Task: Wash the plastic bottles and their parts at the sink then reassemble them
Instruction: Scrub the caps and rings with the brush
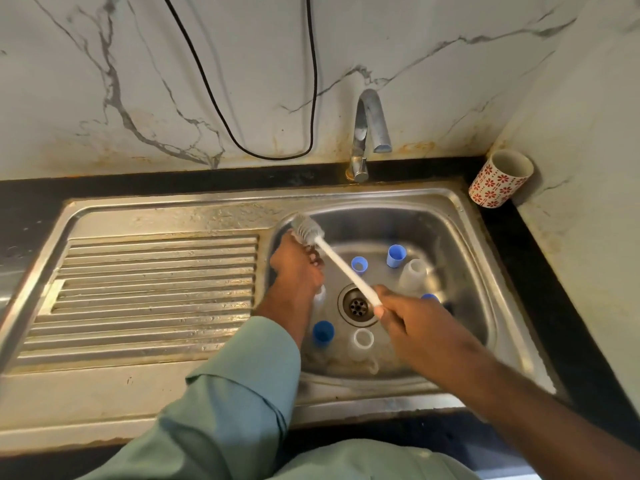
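Right hand (398, 315) fingers around brush handle (346, 271)

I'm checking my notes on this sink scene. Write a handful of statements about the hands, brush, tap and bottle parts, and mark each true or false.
1. The right hand holds the white bottle brush by its handle. True.
2. Water is running from the tap. False: no stream shows under the spout.
3. Several blue caps lie in the sink basin. True.
4. The patterned cup stands inside the basin. False: it is on the dark counter, in the corner right of the sink.
5. The brush's bristle end points toward the drain. False: it lies at the basin's far left rim, by the left hand.
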{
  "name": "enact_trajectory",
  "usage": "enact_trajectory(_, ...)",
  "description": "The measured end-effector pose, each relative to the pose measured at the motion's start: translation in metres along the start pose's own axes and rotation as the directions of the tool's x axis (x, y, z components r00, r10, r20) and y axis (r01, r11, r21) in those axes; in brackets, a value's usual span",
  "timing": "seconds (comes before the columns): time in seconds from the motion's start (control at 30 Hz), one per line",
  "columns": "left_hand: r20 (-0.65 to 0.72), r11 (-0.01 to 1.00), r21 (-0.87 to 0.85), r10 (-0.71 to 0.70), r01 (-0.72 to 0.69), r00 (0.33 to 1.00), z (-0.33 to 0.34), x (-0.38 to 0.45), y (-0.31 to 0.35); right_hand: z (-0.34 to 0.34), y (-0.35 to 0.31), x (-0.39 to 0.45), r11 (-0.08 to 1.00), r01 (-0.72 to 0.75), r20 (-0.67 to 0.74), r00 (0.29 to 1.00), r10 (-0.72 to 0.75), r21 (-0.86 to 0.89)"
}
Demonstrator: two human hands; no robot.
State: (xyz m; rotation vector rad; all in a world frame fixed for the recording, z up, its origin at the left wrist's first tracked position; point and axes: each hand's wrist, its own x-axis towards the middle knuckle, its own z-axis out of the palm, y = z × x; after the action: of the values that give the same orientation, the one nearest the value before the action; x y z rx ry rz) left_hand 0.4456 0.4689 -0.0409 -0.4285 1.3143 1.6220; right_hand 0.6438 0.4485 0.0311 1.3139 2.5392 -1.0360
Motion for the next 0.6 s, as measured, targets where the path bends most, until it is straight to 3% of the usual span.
enact_trajectory(0.07, 0.0, 0.999, 0.044, 0.023, -0.023, 1.0, -0.002, 0.003, 0.005, 0.004, -0.002, -0.013, 1.0, 0.004, 0.03, 1.0, -0.004, -0.003)
enact_trajectory(0.17, 0.083, 0.998, 0.067, 0.013, -0.019, 0.996, 0.001, -0.002, -0.009, 0.004, -0.007, 0.011, 1.0, 0.003, -0.034, 0.999, -0.002, 0.017)
enact_trajectory(0.27, 0.124, 1.0, 0.012, 0.022, -0.023, 0.992, -0.007, -0.003, -0.008, -0.001, -0.002, 0.014, 1.0, 0.012, -0.054, 0.998, -0.011, 0.017)
enact_trajectory(0.4, 0.142, 0.998, -0.065, 0.012, -0.002, 0.99, -0.013, 0.005, -0.002, 0.006, 0.001, -0.005, 1.0, -0.001, 0.022, 1.0, 0.001, 0.006)
enact_trajectory(0.6, 0.111, 0.998, 0.023, 0.048, -0.051, 0.993, -0.012, -0.009, 0.004, 0.006, -0.008, 0.021, 0.997, 0.01, -0.066, 0.998, -0.004, 0.082)
